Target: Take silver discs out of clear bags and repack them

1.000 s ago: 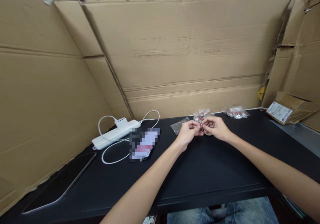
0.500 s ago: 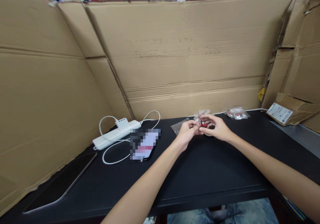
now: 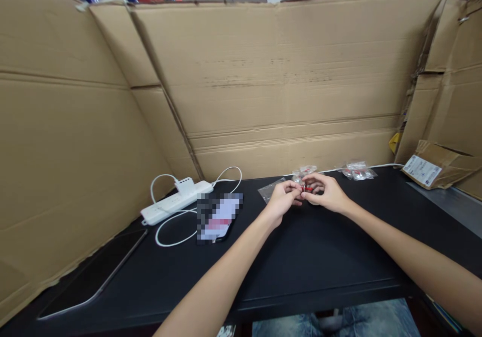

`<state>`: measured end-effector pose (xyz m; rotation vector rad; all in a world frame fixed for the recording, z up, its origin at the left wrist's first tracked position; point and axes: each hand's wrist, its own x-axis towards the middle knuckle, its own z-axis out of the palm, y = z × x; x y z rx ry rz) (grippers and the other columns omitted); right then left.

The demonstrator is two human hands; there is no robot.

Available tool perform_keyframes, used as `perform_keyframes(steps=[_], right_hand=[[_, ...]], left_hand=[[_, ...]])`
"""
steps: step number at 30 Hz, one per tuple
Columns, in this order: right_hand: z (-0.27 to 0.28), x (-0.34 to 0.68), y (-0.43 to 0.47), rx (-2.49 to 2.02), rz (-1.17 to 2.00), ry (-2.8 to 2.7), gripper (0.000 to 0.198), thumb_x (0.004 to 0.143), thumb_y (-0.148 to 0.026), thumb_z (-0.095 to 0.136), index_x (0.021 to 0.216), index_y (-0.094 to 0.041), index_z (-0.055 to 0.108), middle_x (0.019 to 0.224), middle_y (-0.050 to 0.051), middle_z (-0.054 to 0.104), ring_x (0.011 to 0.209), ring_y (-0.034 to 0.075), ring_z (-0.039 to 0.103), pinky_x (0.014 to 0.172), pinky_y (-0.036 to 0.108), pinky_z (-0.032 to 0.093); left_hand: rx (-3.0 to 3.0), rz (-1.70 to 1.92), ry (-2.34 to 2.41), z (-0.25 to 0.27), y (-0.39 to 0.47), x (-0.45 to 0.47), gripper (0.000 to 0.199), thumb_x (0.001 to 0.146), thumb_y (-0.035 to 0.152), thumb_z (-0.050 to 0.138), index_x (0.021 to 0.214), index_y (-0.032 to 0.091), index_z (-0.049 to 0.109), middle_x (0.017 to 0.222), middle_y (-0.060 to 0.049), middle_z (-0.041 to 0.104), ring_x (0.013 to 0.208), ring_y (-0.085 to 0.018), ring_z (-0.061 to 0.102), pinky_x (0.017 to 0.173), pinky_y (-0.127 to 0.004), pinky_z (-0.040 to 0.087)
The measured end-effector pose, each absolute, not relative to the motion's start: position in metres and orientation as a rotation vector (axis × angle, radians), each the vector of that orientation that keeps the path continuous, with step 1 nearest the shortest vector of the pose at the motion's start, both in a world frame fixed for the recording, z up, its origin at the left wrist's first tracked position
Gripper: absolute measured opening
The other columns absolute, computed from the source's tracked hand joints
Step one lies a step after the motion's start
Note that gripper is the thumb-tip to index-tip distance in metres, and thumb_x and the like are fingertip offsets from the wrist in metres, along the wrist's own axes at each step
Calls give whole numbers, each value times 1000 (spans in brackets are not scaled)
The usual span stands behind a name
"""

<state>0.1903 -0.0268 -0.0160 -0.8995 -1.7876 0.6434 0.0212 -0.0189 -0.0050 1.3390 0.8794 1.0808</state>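
Close together over the back of the black table, both my hands pinch a small red item (image 3: pixel 308 189), mostly covered by the fingers. Its kind is too small to tell. My left hand (image 3: pixel 280 200) holds it from the left with thumb and forefinger. From the right, my right hand (image 3: pixel 327 192) curls its fingers and thumb around it. A flat clear plastic bag (image 3: pixel 266 191) lies just left of my left hand. Behind my fingers are clear bags with shiny and red pieces (image 3: pixel 306 170). A pale round edge shows beneath my right hand.
More clear bags with red and silvery pieces (image 3: pixel 357 170) lie at the back right. An opened cardboard package (image 3: pixel 439 163) stands at far right. To the left are a white power strip (image 3: pixel 176 204), a phone (image 3: pixel 222 221) and a dark tablet (image 3: pixel 94 274). Cardboard walls (image 3: pixel 282 76) surround the table.
My fingers have shifted slightly around the small red item, and a bit more of it shows between my hands. The other things stay where they were.
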Motion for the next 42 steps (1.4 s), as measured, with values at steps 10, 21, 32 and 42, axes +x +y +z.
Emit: perform_keyframes(steps=[10, 21, 32, 42], right_hand=[[-13, 190, -29, -923, 672, -1770, 43, 70, -38, 76, 106, -17, 63, 98, 9, 69, 74, 16, 66, 66, 29, 56], [-15, 192, -27, -934, 643, -1794, 42, 71, -36, 74, 107, -17, 63, 97, 9, 70, 70, 15, 65, 62, 28, 56], [-13, 192, -27, -953, 667, -1775, 38, 71, -28, 71, 106, -17, 63, 97, 8, 69, 68, 14, 65, 58, 25, 55], [-13, 192, -27, -947, 655, -1777, 37, 69, -27, 71, 105, -17, 64, 97, 8, 69, 66, 13, 65, 57, 25, 55]], left_hand=[[1364, 1063, 916, -4, -19, 21, 7, 79, 6, 60, 76, 12, 60, 76, -4, 62, 64, -11, 61, 57, -23, 53], [1341, 1073, 946, -8, -15, 21, 7, 77, 8, 64, 76, 13, 60, 72, -4, 62, 64, -13, 63, 55, -22, 52], [1338, 1091, 967, -7, -15, 21, 9, 78, 6, 62, 74, 13, 58, 69, -4, 62, 63, -14, 63, 53, -22, 51], [1337, 1100, 980, -6, -15, 21, 10, 77, 9, 65, 73, 13, 57, 69, -5, 63, 62, -14, 64, 52, -22, 50]])
